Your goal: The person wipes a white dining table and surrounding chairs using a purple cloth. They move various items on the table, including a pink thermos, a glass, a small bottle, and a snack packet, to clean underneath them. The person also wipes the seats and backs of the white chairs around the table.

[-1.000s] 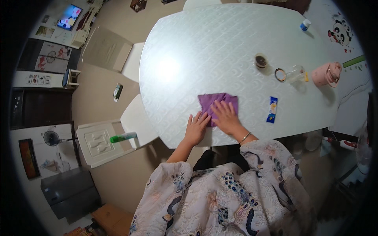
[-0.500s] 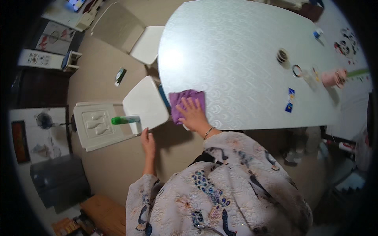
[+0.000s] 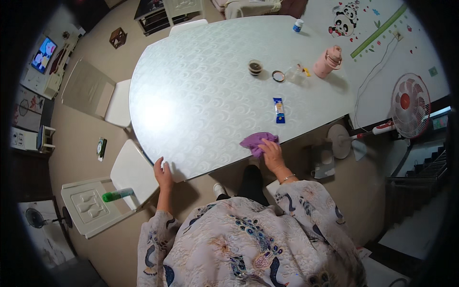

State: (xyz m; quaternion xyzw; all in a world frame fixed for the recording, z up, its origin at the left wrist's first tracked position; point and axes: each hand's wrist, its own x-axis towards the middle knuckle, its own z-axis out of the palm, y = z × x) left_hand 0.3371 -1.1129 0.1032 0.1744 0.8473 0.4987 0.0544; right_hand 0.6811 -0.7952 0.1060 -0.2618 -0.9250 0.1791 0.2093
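A purple cloth [image 3: 256, 142] lies bunched at the near edge of the pale, swirl-patterned table [image 3: 201, 91]. My right hand [image 3: 273, 156] has its fingers curled over the cloth's right side, holding it. By the table's near left corner is my left hand [image 3: 163, 175], open with its fingers apart and nothing in it. Farther in from the cloth lies a blue snack packet [image 3: 279, 111]. Behind that are a small jar with dark contents [image 3: 255, 67], a round lid [image 3: 278, 76] and a clear container [image 3: 297, 76].
A pink flask [image 3: 328, 62] and a blue-and-white bottle [image 3: 298, 25] stand toward the table's far right. At left, a white chair [image 3: 134, 167] holds a green-capped bottle [image 3: 117, 194]; another chair [image 3: 117, 103] stands beyond it. A pedestal fan [image 3: 406, 105] is on the right.
My right hand has moved right along the near edge with the cloth, which is now more bunched. The left hand has come to the table's corner. My view has shifted right.
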